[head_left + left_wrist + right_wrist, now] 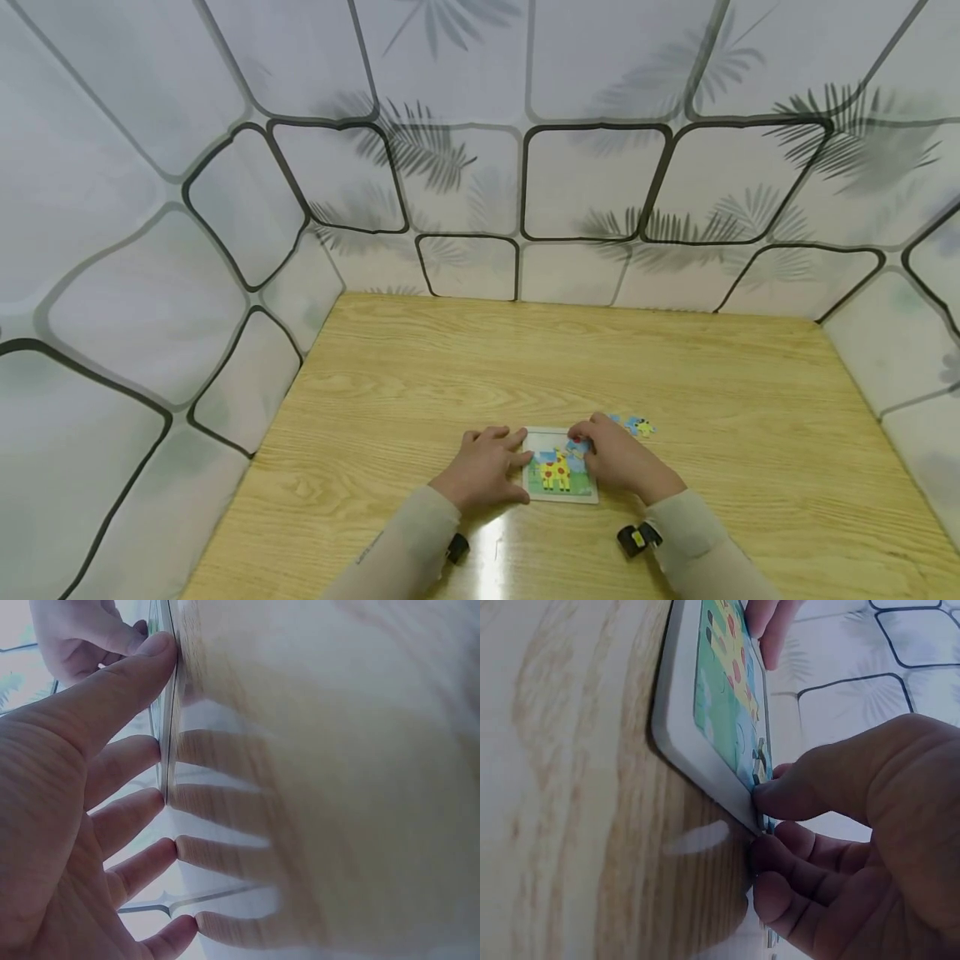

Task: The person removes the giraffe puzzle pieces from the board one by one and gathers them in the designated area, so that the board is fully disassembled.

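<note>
A giraffe jigsaw puzzle [556, 472] lies partly filled in a white-rimmed tray [561, 499] on the table. My left hand [487, 468] steadies the tray from its left side, fingers spread; in the left wrist view the thumb [155, 646] touches the tray edge while the other fingertips rest on the tabletop. Over the tray's upper right part, my right hand [618, 454] pinches a small blue puzzle piece [577, 448] between curled fingers and thumb. In the right wrist view the right thumb [780, 799] bears down at the tray's rim, and the fingers hide much of the piece.
Several loose puzzle pieces [640, 427], blue and yellow, lie on the wooden table [420, 358] just beyond the right hand. A patterned fabric wall [465, 267] borders the table at the back and on both sides.
</note>
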`<action>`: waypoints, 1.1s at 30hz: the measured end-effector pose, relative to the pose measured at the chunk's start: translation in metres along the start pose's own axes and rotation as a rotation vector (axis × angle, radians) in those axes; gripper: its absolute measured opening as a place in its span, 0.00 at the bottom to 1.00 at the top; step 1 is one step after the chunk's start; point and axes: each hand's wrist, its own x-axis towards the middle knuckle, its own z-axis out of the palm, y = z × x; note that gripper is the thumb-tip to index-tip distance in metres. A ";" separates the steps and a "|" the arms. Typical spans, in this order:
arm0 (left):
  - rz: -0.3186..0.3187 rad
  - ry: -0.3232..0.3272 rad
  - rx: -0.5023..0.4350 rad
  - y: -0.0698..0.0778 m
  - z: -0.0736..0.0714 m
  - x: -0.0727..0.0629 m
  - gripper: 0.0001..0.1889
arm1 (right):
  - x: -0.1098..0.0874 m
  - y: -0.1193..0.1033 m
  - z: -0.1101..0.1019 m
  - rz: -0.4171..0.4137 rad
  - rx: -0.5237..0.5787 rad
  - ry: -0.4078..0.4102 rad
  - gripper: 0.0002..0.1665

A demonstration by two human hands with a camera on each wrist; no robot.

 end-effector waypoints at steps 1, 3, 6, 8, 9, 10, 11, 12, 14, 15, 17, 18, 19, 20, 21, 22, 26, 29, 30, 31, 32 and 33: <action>0.000 0.000 -0.002 0.000 0.000 0.000 0.38 | 0.000 0.000 0.000 0.009 0.002 -0.003 0.19; -0.001 -0.001 -0.008 0.000 0.001 0.000 0.38 | 0.001 0.001 -0.002 0.029 0.006 -0.007 0.17; -0.004 -0.004 -0.016 0.000 0.002 0.000 0.38 | 0.001 0.000 -0.005 0.034 0.015 -0.012 0.14; -0.004 -0.005 -0.020 0.000 0.002 0.000 0.38 | 0.000 0.000 -0.007 0.023 0.037 -0.008 0.13; -0.005 -0.007 -0.022 0.000 0.002 -0.001 0.38 | -0.001 0.001 -0.008 0.017 0.042 -0.005 0.13; -0.004 -0.008 -0.021 0.000 0.002 -0.001 0.38 | -0.002 0.002 -0.009 0.016 0.052 -0.001 0.12; -0.005 -0.008 -0.024 -0.001 0.003 -0.001 0.38 | -0.003 0.003 -0.009 0.018 0.063 0.003 0.11; -0.005 -0.008 -0.026 -0.001 0.003 -0.001 0.38 | -0.004 0.004 -0.010 0.019 0.079 0.008 0.10; -0.006 -0.010 -0.031 -0.001 0.003 -0.001 0.38 | -0.007 0.009 -0.012 0.033 0.101 0.026 0.09; -0.006 -0.011 -0.033 -0.001 0.003 -0.001 0.38 | -0.008 0.011 -0.013 0.039 0.112 0.039 0.09; -0.006 -0.011 -0.036 -0.001 0.003 -0.001 0.38 | -0.010 0.017 -0.016 0.061 0.140 0.068 0.10; -0.006 -0.012 -0.035 -0.001 0.003 -0.001 0.38 | -0.011 0.020 -0.017 0.072 0.155 0.084 0.11; -0.006 -0.013 -0.039 -0.001 0.003 -0.001 0.38 | -0.012 0.023 -0.019 0.085 0.170 0.099 0.12; -0.006 -0.014 -0.039 0.000 0.003 -0.001 0.38 | -0.013 0.027 -0.020 0.099 0.187 0.112 0.13; -0.006 -0.014 -0.042 0.000 0.003 -0.001 0.38 | -0.015 0.030 -0.022 0.108 0.207 0.123 0.14; -0.006 -0.014 -0.045 0.000 0.003 -0.001 0.38 | -0.017 0.034 -0.024 0.122 0.228 0.133 0.14; -0.008 -0.013 -0.048 0.001 0.001 -0.001 0.38 | -0.025 0.050 -0.033 0.172 0.355 0.158 0.15; -0.011 -0.012 -0.046 0.001 0.001 -0.001 0.38 | -0.033 0.063 -0.041 0.223 0.470 0.178 0.19; -0.011 -0.011 -0.047 0.001 0.001 -0.001 0.38 | -0.035 0.068 -0.044 0.246 0.518 0.184 0.20; -0.011 -0.010 -0.048 0.000 0.001 -0.001 0.38 | -0.038 0.072 -0.047 0.265 0.565 0.194 0.22; -0.011 -0.010 -0.049 0.000 0.001 0.000 0.38 | -0.040 0.076 -0.050 0.281 0.604 0.201 0.23; -0.010 -0.010 -0.049 0.000 0.001 0.000 0.38 | -0.043 0.081 -0.053 0.296 0.635 0.205 0.24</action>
